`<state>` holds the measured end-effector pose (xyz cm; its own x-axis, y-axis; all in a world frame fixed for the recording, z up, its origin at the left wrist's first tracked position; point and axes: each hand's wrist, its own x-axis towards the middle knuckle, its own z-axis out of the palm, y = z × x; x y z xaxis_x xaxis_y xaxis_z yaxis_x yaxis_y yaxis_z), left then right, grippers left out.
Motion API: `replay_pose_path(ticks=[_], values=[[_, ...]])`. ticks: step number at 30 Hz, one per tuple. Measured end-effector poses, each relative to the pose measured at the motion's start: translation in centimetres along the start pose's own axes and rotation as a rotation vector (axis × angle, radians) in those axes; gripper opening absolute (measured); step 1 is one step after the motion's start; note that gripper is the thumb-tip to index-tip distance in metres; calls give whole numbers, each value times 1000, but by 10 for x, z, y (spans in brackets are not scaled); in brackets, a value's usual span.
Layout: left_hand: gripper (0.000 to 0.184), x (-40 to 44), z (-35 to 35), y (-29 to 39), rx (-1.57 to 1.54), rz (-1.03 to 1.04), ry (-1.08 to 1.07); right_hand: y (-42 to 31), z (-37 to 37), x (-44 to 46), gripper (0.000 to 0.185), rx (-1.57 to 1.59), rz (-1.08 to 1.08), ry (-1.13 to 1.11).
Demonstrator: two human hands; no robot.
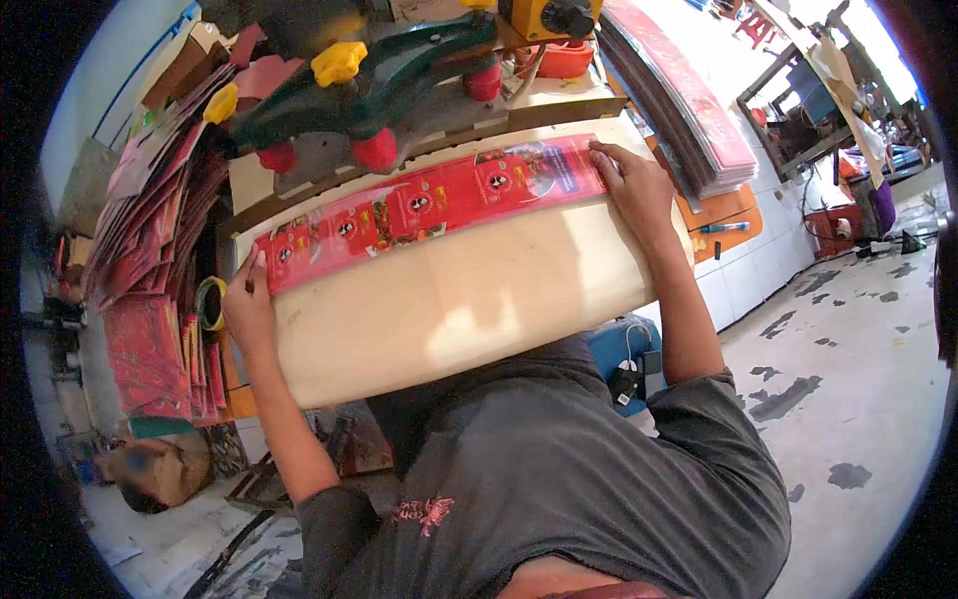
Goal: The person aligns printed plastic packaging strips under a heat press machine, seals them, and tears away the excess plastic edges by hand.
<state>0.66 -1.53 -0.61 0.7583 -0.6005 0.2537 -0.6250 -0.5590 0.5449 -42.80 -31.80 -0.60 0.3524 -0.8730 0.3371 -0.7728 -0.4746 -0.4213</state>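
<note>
Hands at opposite ends of one long red strip, which is lying on a cream board over the lap. The strip sits slanted, right end farther from the body, and runs along the far side of the board with just a thin band of cream showing beyond it.

Left hand is at the strip's left end, right by the board's left edge, with its fingers narrow and holding that end. Right hand has its fingers touching the far right corner; can't tell if they're actually pinching it or only resting there. That end stops short of the board's right edge, and the forearm crosses the board there.

Room-wise, the wide part is on the near side: a broad stretch of cream between the strip and the board's rounded near edge. The far side is tighter, with a green frame with yellow knobs and red feet close beyond the board. A messy red pile crowds the left, plus a tape roll just beside the left hand. Off to the right there's a neater red stack, a blue pen on the orange table, then open floor with dark patches.
</note>
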Motion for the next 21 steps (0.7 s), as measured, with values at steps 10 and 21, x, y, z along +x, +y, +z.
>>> replay_pose_path(ticks=[10, 21], values=[[45, 0, -1, -11, 68, 33, 52, -4, 5, 5, 37, 90, 49, -3], [37, 2, 5, -18, 30, 30, 93, 9, 9, 11, 53, 101, 42, -44]])
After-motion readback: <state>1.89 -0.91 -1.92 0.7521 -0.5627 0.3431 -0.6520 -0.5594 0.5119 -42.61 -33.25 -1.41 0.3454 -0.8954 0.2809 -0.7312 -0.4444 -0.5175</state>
